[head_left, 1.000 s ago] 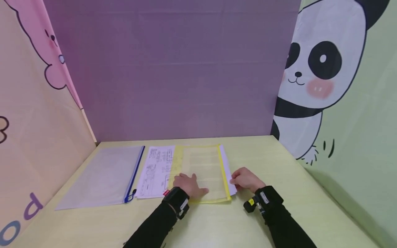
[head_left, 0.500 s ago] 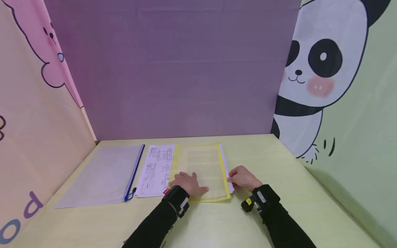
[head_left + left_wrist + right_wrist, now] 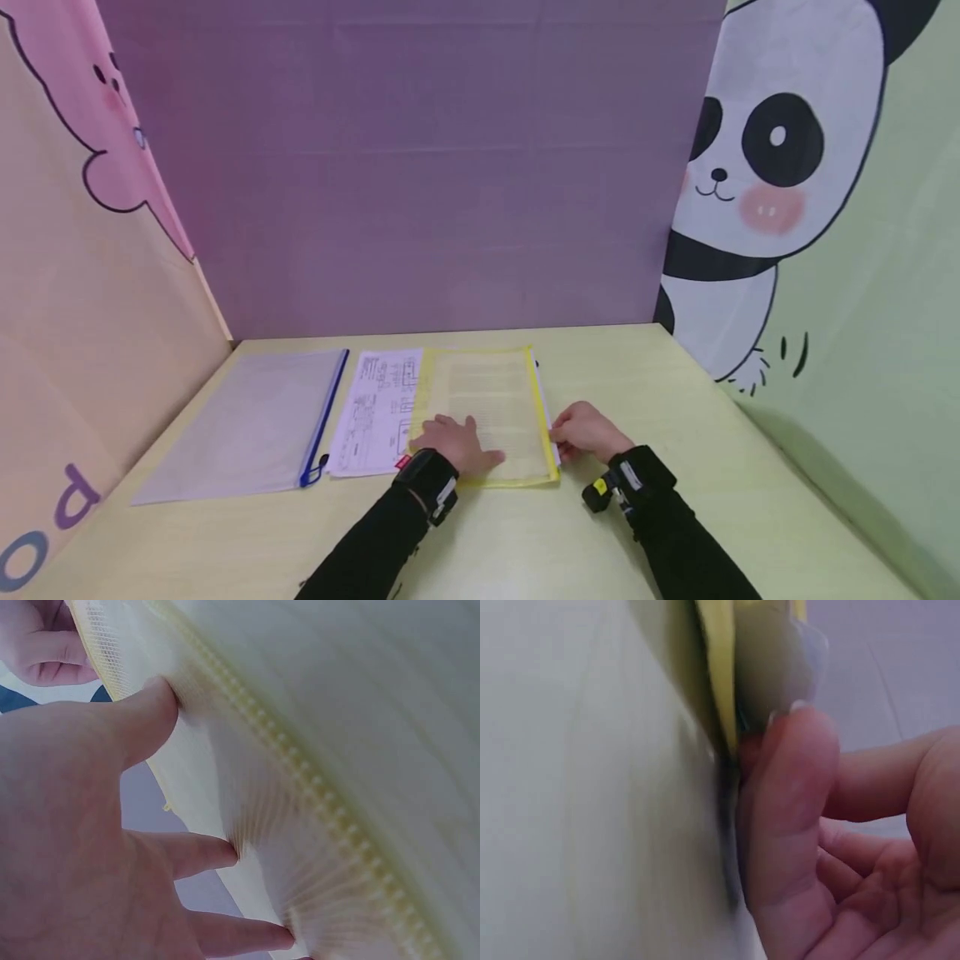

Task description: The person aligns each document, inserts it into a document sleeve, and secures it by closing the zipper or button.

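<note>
Now only a sliver of the white sheet (image 3: 556,453) juts past the right edge of the yellow pouch (image 3: 495,387), less than a second ago, so it seems nearly tucked inside. On the table (image 3: 757,517), the left hand (image 3: 455,446) spreads over the pouch; the right hand (image 3: 588,431) appears to pinch the sheet's edge.

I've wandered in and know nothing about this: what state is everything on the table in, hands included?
Left grip: fingers spread, touching the yellow folder
Right grip: fingers curled, pinching white paper
Yellow folder: flat, open on its right side
White paper: narrow strip poking out there
Printed sheet: flat, right side overlapped
Blue-edged folder: flat; zipped or not, unclear
</note>
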Demonstrator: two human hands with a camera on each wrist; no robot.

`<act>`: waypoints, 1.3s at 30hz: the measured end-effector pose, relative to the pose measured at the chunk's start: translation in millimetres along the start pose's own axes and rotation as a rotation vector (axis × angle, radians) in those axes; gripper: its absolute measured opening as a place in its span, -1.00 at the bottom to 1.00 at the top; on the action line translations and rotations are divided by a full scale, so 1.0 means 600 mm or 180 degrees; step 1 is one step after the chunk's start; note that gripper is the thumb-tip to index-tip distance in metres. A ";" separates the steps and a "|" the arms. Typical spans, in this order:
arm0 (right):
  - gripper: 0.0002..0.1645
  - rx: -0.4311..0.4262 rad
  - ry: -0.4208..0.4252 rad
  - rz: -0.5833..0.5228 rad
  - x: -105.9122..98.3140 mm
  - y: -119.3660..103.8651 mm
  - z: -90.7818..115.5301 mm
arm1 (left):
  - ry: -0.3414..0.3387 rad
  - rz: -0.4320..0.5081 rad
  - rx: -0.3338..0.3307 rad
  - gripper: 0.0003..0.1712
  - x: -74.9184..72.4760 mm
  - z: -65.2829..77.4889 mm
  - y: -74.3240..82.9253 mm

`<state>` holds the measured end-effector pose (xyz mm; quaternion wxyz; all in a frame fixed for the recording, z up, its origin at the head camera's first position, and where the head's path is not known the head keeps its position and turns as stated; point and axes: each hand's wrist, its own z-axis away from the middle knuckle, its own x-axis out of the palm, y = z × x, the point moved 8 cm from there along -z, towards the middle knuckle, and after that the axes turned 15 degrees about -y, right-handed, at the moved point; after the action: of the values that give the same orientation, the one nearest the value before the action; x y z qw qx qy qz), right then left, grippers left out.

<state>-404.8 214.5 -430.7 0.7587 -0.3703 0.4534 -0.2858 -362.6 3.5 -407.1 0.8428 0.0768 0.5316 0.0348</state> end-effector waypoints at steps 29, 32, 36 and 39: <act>-0.82 -0.0213 0.0117 0.0260 -0.005 -0.013 -0.010 | 0.0058 -0.0154 0.0090 -0.04 0.002 0.000 0.014; -0.77 -0.0282 0.0105 0.0277 -0.003 -0.017 -0.012 | 0.0074 -0.0173 0.0089 -0.04 0.001 0.000 0.014; -0.74 -0.0368 0.0068 0.0289 0.002 -0.020 -0.015 | 0.0083 -0.0132 0.0112 -0.04 0.002 0.001 0.013; -0.73 -0.0468 0.0019 0.0333 0.007 -0.024 -0.017 | 0.0087 -0.0099 0.0155 -0.06 0.004 0.003 0.013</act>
<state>-413.8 200.0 -424.2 0.7420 -0.4001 0.4941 -0.2128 -360.0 11.6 -407.0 0.8337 0.0885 0.5449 0.0097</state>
